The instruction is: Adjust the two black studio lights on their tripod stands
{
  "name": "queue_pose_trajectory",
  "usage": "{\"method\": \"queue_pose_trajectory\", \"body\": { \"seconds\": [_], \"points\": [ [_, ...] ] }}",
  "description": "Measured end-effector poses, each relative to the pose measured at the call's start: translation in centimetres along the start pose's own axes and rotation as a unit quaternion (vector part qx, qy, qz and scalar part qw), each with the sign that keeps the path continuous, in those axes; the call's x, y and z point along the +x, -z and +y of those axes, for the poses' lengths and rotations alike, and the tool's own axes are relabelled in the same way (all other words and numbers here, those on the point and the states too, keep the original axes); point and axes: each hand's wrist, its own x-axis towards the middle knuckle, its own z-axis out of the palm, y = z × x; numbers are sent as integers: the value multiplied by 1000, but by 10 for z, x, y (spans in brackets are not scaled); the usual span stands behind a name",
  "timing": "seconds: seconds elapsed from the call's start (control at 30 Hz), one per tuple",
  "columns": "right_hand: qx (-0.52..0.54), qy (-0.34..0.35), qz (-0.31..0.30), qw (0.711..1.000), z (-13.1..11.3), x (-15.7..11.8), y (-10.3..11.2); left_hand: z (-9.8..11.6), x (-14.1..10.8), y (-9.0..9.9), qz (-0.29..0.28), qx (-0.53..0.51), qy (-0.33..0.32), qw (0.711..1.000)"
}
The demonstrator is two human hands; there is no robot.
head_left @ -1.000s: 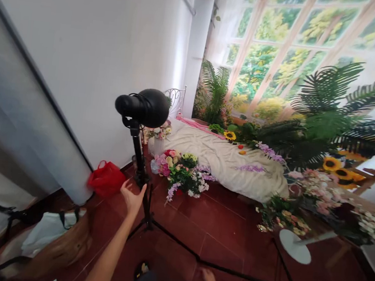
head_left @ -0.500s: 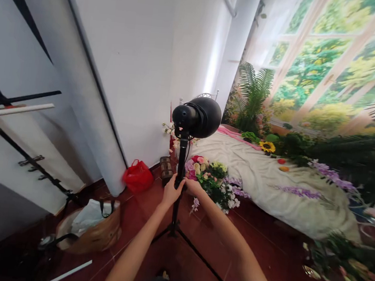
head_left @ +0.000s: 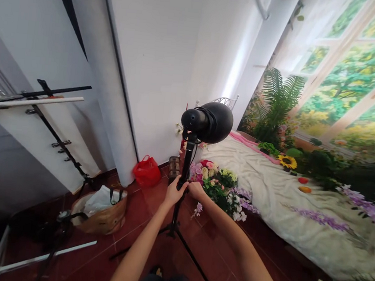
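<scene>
I have both hands on the light stand (head_left: 183,176), which rises from the red tiled floor (head_left: 138,224) straight ahead of me. My left hand (head_left: 173,193) wraps its fingers (head_left: 181,185) around the black pole, clenched on it, and my right hand (head_left: 196,189) grips the same pole from the other side, just beside the left. Above the fingers sits the black lamp head (head_left: 209,122). Just beyond them lies a flower bunch (head_left: 218,182); off to their left, a red bag (head_left: 146,172).
</scene>
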Motion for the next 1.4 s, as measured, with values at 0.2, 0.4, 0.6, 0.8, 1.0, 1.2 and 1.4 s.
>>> {"method": "queue_pose_trajectory", "body": {
  "seconds": [0.2, 0.4, 0.6, 0.8, 1.0, 1.2, 1.4],
  "points": [
    [-61, -39, 73, 995, -9, -34, -33, -5, 1, -4, 10, -12, -2, 1000],
    [-117, 60, 26, 991, -4, -8, -8, -2, 0, -5, 18, -26, 19, 999],
    [-138, 94, 41, 985, 2, -2, -25, 1, -1, -5, 16, -25, 25, 999],
    [-99, 1, 122, 988, 2, -13, -50, 1, 0, -5, 15, -27, 31, 999],
    [-51, 48, -53, 996, 7, 1, -16, 8, 0, -4, 19, -16, 30, 999],
    [-51, 38, -139, 988, 13, 40, 14, 11, -2, -1, -9, -19, 34, 999],
    [-63, 42, -98, 992, 8, 15, 14, 9, 1, -1, 0, -29, 13, 1000]
  ]
}}
